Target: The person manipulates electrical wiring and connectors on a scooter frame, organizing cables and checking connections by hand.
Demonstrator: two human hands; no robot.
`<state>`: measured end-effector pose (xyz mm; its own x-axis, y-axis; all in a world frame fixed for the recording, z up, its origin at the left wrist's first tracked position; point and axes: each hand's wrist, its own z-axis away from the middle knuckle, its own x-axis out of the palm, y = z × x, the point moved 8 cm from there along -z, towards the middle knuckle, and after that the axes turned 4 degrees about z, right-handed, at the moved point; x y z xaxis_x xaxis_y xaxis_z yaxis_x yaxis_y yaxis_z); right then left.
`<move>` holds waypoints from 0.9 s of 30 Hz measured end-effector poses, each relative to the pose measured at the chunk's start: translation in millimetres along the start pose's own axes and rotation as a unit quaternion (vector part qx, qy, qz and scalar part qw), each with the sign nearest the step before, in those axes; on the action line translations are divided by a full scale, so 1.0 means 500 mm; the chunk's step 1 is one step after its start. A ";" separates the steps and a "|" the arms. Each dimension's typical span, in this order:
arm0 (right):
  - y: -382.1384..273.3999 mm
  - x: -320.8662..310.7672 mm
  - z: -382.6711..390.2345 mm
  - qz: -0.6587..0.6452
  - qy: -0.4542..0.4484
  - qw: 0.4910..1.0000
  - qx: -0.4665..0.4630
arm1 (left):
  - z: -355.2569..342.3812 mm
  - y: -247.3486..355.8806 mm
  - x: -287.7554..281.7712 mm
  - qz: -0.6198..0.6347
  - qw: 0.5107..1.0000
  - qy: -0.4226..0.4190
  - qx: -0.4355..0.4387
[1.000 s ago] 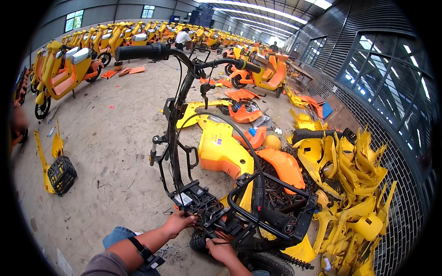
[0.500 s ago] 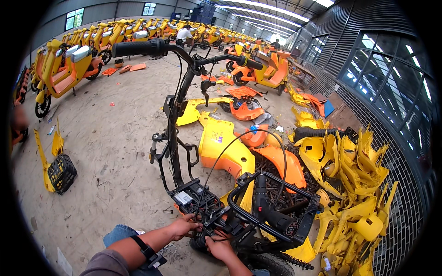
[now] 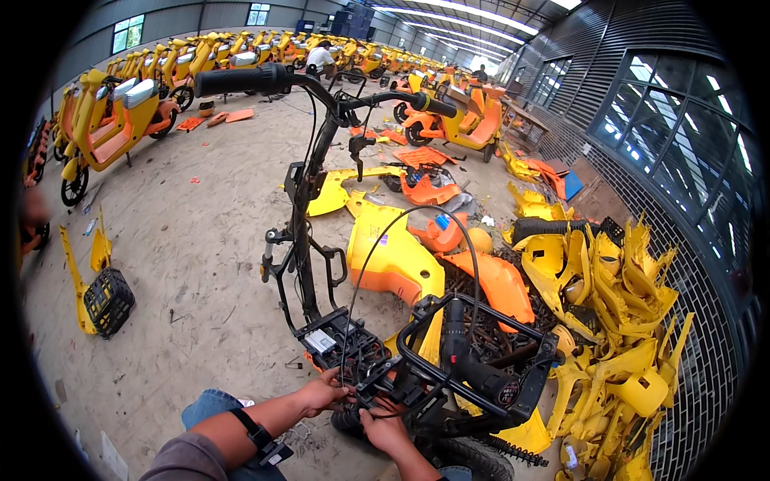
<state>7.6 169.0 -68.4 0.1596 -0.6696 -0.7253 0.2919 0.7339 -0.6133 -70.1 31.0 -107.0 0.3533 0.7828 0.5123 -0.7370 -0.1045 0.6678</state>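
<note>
A stripped scooter frame (image 3: 301,240) with black handlebars stands before me, its rear end nearest. My left hand (image 3: 322,393) is closed in a pinch on a thin black cable (image 3: 377,232), beside the open electronics bay (image 3: 341,341). That cable arches high over the frame and drops behind the rear rack (image 3: 417,345). My right hand (image 3: 387,431) is closed low by the frame, just above the rear wheel (image 3: 473,461); what its fingers hold is hidden among dark parts. A dark power drill (image 3: 455,337) lies inside the rack.
Yellow body panels (image 3: 618,289) are heaped at the right by the brick wall. Orange panels (image 3: 497,280) and a yellow panel (image 3: 393,248) lie beyond the frame. A black basket (image 3: 108,301) sits on the floor at left. Rows of yellow scooters (image 3: 120,120) and a person (image 3: 321,58) are farther back.
The cable's arch has sunk toward the left and its top is lower. Both hands stay in nearly the same place by the frame.
</note>
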 end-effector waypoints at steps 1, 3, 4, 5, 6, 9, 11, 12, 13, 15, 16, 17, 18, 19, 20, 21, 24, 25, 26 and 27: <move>-0.006 -0.005 0.003 0.007 0.011 1.000 -0.011 | 0.004 0.005 0.001 0.003 1.000 0.015 0.002; -0.017 -0.011 0.014 0.010 -0.004 1.000 0.011 | 0.021 0.014 0.003 0.008 0.999 0.047 0.006; -0.023 -0.012 0.018 0.011 -0.012 1.000 0.020 | 0.013 0.006 -0.006 0.010 0.999 0.038 0.013; -0.023 -0.008 0.019 0.010 -0.017 0.999 0.028 | -0.005 -0.011 -0.024 0.013 0.999 0.030 0.019; -0.021 -0.005 0.021 0.009 -0.021 0.999 0.038 | -0.012 -0.014 -0.028 0.014 0.999 0.019 0.025; -0.014 0.002 0.025 -0.009 -0.027 0.998 0.053 | -0.017 -0.021 -0.026 0.021 0.999 -0.021 0.020; -0.009 0.007 0.025 -0.017 -0.024 0.998 0.052 | -0.001 -0.018 -0.010 0.017 0.999 -0.038 0.019; -0.009 0.008 0.025 -0.016 -0.022 0.999 0.046 | 0.009 -0.015 -0.001 0.016 0.999 -0.045 0.018; -0.012 0.009 0.025 -0.016 -0.020 0.999 0.039 | 0.013 -0.013 0.003 0.002 0.999 -0.048 0.020; -0.032 -0.001 0.035 0.005 -0.011 0.999 0.031 | 0.019 -0.012 0.008 -0.026 0.998 -0.054 0.023; -0.045 -0.007 0.039 0.016 -0.007 0.999 0.027 | 0.020 -0.014 0.007 -0.025 0.998 -0.053 0.022; -0.051 -0.007 0.041 0.021 -0.015 0.999 0.031 | 0.022 -0.016 0.005 -0.025 0.998 -0.051 0.021; -0.056 -0.007 0.042 0.026 -0.023 0.999 0.036 | 0.022 -0.017 0.006 -0.025 0.998 -0.050 0.019; -0.057 -0.005 0.044 0.032 -0.031 0.998 0.041 | 0.024 -0.015 0.009 -0.026 0.998 -0.056 0.019; -0.059 -0.006 0.045 0.035 -0.025 0.998 0.041 | 0.028 -0.010 0.012 -0.027 0.997 -0.062 0.019; -0.061 -0.007 0.046 0.038 -0.020 0.998 0.040 | 0.031 -0.006 0.015 -0.029 0.997 -0.068 0.019; -0.065 -0.007 0.046 0.045 -0.006 0.999 0.030 | 0.030 -0.010 0.014 -0.033 0.997 -0.069 0.012; -0.065 -0.007 0.046 0.046 -0.002 0.999 0.025 | 0.031 -0.008 0.013 -0.031 0.997 -0.067 0.011; -0.066 -0.007 0.046 0.044 -0.003 0.999 0.023 | 0.032 -0.006 0.014 -0.029 0.997 -0.064 0.011; -0.068 -0.007 0.046 0.043 -0.004 0.999 0.021 | 0.033 -0.005 0.015 -0.028 0.998 -0.062 0.011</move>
<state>18.9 143.8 -38.0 0.1931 -0.6061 -0.7716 0.3165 0.7828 -0.5357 -56.0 27.2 -96.1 0.4624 0.7061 0.5362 -0.7025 -0.0771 0.7075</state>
